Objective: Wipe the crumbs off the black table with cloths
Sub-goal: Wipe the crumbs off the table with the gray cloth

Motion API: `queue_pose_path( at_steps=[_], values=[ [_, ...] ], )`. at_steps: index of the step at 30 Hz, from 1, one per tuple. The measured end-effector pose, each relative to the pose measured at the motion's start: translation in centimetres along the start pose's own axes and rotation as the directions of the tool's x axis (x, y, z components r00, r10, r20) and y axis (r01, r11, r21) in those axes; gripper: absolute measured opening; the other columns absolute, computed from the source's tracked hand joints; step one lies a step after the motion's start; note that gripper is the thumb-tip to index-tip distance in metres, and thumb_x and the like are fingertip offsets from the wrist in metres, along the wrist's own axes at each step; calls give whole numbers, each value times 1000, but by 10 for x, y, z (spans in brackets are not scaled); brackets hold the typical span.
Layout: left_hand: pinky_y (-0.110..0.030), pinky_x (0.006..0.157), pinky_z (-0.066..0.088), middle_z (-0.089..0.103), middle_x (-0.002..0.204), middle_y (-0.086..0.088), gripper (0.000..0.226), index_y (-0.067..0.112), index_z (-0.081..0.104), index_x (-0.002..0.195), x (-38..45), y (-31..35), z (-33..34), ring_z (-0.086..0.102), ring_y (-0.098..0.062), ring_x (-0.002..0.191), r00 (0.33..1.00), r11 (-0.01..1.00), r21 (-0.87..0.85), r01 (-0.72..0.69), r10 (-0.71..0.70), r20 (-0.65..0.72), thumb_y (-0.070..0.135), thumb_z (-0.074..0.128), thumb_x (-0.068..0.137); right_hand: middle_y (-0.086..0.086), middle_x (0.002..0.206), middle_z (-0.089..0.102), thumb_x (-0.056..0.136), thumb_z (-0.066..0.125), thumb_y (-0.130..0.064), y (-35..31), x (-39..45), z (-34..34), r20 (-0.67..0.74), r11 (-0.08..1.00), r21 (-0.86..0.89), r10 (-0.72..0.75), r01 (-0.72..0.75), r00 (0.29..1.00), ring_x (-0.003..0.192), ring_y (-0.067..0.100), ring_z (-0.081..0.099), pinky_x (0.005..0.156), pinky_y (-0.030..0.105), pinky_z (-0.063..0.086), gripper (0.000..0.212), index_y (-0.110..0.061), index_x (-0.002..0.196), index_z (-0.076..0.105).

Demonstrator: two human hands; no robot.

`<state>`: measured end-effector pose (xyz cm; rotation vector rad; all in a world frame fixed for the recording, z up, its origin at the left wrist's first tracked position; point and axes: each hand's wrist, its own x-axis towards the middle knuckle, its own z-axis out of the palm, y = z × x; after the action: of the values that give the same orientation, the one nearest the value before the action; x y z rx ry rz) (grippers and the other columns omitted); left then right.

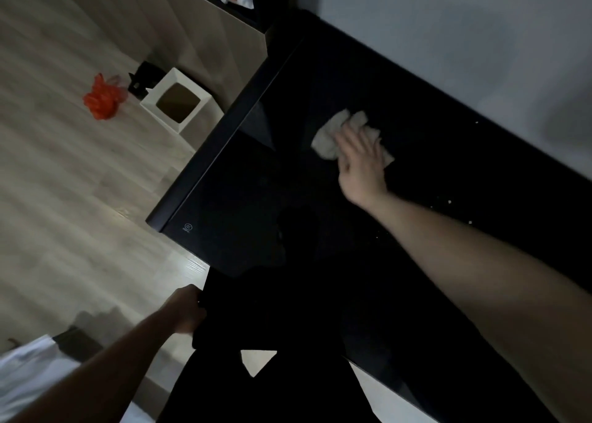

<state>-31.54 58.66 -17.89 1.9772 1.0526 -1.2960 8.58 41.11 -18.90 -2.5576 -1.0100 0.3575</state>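
A glossy black table runs diagonally across the view. My right hand lies flat on a crumpled white cloth and presses it onto the tabletop near the far side. Small white crumbs speckle the surface to the right of that arm. My left hand is low at the table's near corner, its fingers curled around a dark object or edge; the darkness hides what it grips.
A white square bin stands on the pale wood floor to the left of the table, beside a red plastic bag and a small black object. A grey wall borders the table's far side.
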Motion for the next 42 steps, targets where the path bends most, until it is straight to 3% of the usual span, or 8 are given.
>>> queue_pose_path(
  at_steps=[5, 10, 16, 22, 26, 30, 36, 42],
  values=[
    [-23, 52, 45, 65, 68, -2, 12, 11, 60, 70, -13, 12, 5, 70, -21, 72, 999, 1000, 6, -14, 14, 33, 18, 55, 78, -6, 165, 39, 93, 49, -6, -60, -137, 38, 104, 974, 144, -192, 176, 976, 156, 20, 29, 125, 53, 21, 62, -28, 151, 50],
    [-22, 56, 44, 62, 68, -2, 23, 17, 51, 59, -23, 23, 17, 71, -24, 77, 999, 999, 17, -29, 29, 25, 16, 57, 81, -10, 158, 49, 83, 57, 9, -108, -261, 71, 217, 898, 415, -254, 147, 942, 156, 7, 25, 127, 48, 18, 68, -24, 142, 61],
    [-31, 70, 53, 70, 87, -11, 15, 7, 65, 80, -25, 33, 25, 71, -28, 92, 999, 998, 33, -52, 51, 15, 20, 58, 82, -15, 151, 54, 84, 45, 14, -126, -280, 29, 197, 722, 677, 8, -142, 980, 145, -5, 42, 125, 27, 30, 68, -22, 137, 67],
    [-29, 64, 49, 68, 76, -8, 15, 12, 59, 66, -25, 41, 31, 73, -27, 87, 999, 999, 18, -50, 49, 16, 18, 57, 79, 6, 154, 54, 88, 40, 7, -15, -209, -24, -177, 865, 466, 299, -188, 938, 149, 19, 43, 125, 31, 30, 61, -11, 141, 63],
    [-32, 64, 52, 71, 74, -12, 13, 11, 62, 65, -23, 39, 33, 74, -30, 84, 996, 996, -15, -85, 86, 14, 17, 57, 75, -1, 165, 39, 104, 45, -6, 49, -174, -26, -131, 856, 275, 485, -438, 865, 157, 26, 24, 131, 36, 17, 51, -21, 152, 50],
    [-32, 64, 55, 68, 69, -8, 13, 13, 61, 61, -24, 38, 36, 74, -28, 80, 993, 994, -21, -112, 112, 31, 17, 54, 71, -4, 170, 27, 102, 48, -12, 22, -178, -4, -114, 893, 75, 451, -445, 885, 159, 29, 15, 130, 49, 14, 57, -26, 156, 42],
    [-27, 59, 52, 74, 77, -10, 14, 14, 63, 64, -26, 31, 40, 73, -23, 77, 990, 990, -6, -141, 141, 22, 16, 52, 72, -6, 161, 45, 92, 46, -4, -79, -253, 51, -89, 951, 211, 249, -226, 964, 154, 27, 32, 127, 50, 21, 59, -26, 147, 57],
    [-31, 68, 56, 74, 87, -12, 9, 13, 58, 69, -33, 29, 39, 73, -27, 85, 985, 983, 61, -171, 172, 0, 15, 53, 76, -14, 157, 49, 90, 48, 10, -175, -327, 86, 65, 826, 521, 214, -216, 975, 152, 2, 33, 128, 35, 25, 63, -27, 138, 66]
  ],
)
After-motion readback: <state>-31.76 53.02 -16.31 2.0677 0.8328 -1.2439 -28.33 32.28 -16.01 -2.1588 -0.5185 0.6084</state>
